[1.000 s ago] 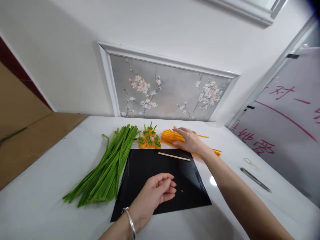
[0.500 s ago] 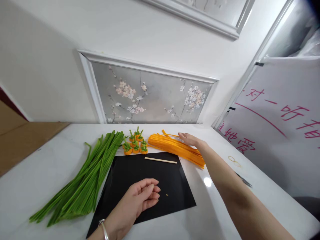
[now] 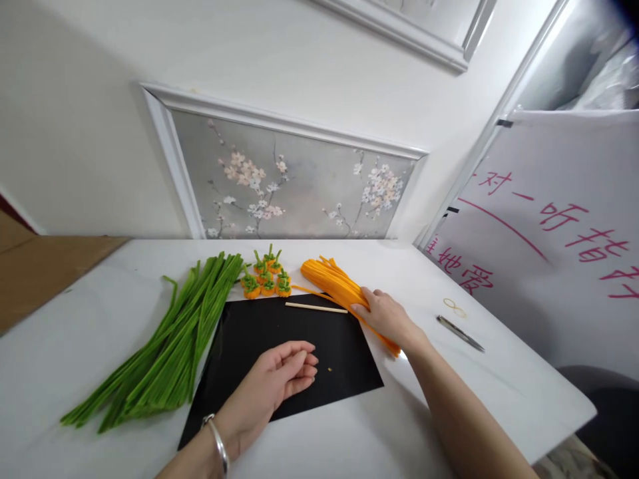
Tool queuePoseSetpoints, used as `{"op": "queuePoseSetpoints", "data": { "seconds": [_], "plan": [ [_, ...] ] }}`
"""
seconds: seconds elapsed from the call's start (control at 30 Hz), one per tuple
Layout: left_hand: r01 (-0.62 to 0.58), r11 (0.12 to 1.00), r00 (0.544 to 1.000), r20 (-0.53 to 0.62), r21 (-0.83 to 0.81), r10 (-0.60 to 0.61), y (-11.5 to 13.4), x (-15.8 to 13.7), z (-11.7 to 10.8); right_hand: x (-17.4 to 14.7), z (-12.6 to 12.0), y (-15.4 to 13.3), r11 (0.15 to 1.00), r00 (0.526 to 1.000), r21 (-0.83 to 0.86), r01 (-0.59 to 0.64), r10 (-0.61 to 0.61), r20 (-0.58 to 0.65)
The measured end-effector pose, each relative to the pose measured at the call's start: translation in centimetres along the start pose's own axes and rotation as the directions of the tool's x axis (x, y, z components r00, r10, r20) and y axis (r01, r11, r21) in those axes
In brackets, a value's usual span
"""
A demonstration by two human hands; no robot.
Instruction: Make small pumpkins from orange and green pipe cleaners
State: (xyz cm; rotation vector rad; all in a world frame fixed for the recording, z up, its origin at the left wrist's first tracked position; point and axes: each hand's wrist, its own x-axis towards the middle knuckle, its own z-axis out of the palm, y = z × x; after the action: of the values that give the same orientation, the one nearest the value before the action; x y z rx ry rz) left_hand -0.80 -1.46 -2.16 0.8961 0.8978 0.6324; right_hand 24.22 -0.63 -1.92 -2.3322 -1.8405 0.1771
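Observation:
My right hand (image 3: 387,318) is closed round the middle of a bundle of orange pipe cleaners (image 3: 334,281) lying slantwise at the right of the mat. One orange strand sticks out to the left of the bundle. Over the black mat (image 3: 344,352) hovers or rests my left hand (image 3: 282,376), its fingers loosely curled together with the thumb against them and nothing visible in them. A thin pale stick (image 3: 316,307) lies across the mat's far edge. Behind it stand several small orange-and-green pipe cleaner pieces (image 3: 267,279), grouped close together.
A large bundle of green pipe cleaners (image 3: 164,352) lies left of the mat. Tweezers (image 3: 460,333) and yellowish rubber bands (image 3: 454,308) are on the white table (image 3: 474,392) at the right. Cardboard (image 3: 54,266) is at far left; a whiteboard (image 3: 564,193) stands at right.
My right hand has come nearer and closed round the orange bundle, which is now bunched tighter and turned steeper. One strand has slid out leftward. My left hand has barely moved.

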Motion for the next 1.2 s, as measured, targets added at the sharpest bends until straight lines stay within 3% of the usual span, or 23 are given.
{"op": "queuePoseSetpoints", "data": {
  "seconds": [0.3,0.47,0.7,0.83,0.93,1.07,1.2],
  "plan": [
    [-0.009,0.999,0.999,0.043,-0.032,0.010,0.0,0.0,-0.3,-3.2,-1.3,0.3,0.997,0.999,-0.073,-0.019,0.022,0.039],
    [0.018,0.993,1.000,0.025,-0.115,-0.015,0.4,0.2,-0.5,-3.5,-1.3,-0.4,0.994,0.999,-0.110,-0.028,0.025,-0.023],
    [0.008,0.990,1.000,-0.029,-0.142,-0.012,0.5,0.7,-0.3,-4.0,0.1,-2.2,0.974,0.951,0.035,0.224,-0.211,-0.228],
    [0.008,0.989,1.000,-0.013,-0.149,-0.010,0.4,1.8,0.5,-4.4,1.3,-3.5,0.961,0.938,0.034,0.275,-0.260,-0.231],
    [-0.020,0.986,1.000,-0.012,-0.166,0.018,0.3,2.5,1.3,-4.4,1.6,-3.7,0.969,0.940,0.037,0.245,-0.229,-0.252],
    [-0.051,0.981,0.999,0.003,-0.186,0.052,0.2,2.7,1.8,-3.8,1.1,-3.3,0.993,0.949,0.061,0.104,-0.081,-0.304],
    [-0.061,0.979,0.997,0.026,-0.197,0.067,0.0,2.4,1.5,-2.3,0.2,-3.4,0.999,0.968,-0.033,0.016,-0.024,-0.251]
  ]
}}
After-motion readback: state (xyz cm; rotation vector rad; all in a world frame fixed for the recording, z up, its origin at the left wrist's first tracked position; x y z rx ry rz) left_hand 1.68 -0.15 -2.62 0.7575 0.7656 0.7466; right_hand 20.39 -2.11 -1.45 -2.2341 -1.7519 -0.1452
